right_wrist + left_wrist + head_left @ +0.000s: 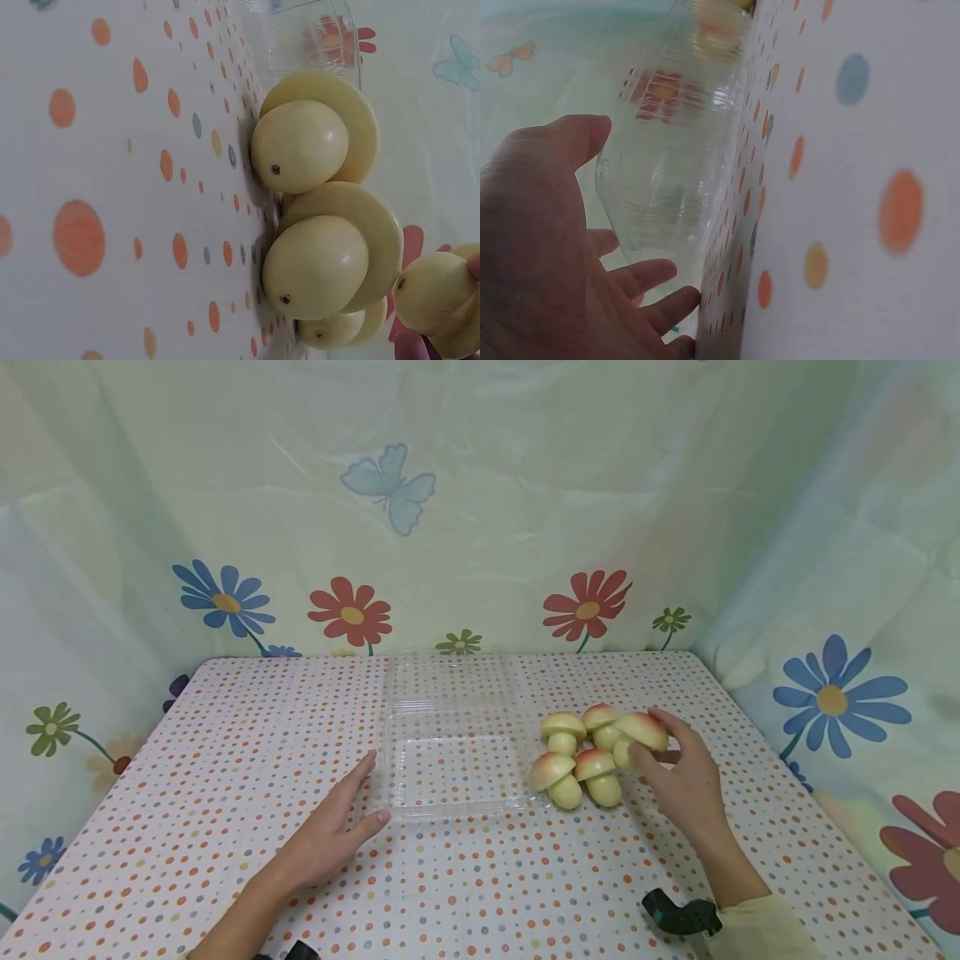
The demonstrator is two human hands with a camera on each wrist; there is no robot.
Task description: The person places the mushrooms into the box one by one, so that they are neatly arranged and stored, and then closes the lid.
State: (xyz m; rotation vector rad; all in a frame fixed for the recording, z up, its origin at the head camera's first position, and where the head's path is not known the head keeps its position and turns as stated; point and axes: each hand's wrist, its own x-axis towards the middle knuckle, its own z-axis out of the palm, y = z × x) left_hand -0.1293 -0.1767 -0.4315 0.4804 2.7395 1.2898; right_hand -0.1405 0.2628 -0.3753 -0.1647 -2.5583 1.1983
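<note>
My right hand [687, 785] pinches a toy mushroom [642, 731] with a pale yellow-green stem and a red-tinted cap. In the right wrist view that held mushroom [433, 292] appears at the lower right, higher off the cloth than the others. Several similar mushrooms [551, 768] lie bunched together just left of this hand. A clear plastic clamshell box [459, 812] lies unfolded left of the bunch, lid towards the back. Beside its left edge is my left hand [327, 842], thumb apart and fingers extended, holding nothing. The left wrist view shows its fingertips near the box wall [667, 172].
A white cloth with coloured dots [465, 893] covers the table. Behind and at both sides hangs a pale curtain [510, 502] printed with flowers and a butterfly. A black wrist mount [681, 914] sits by the right sleeve [761, 931].
</note>
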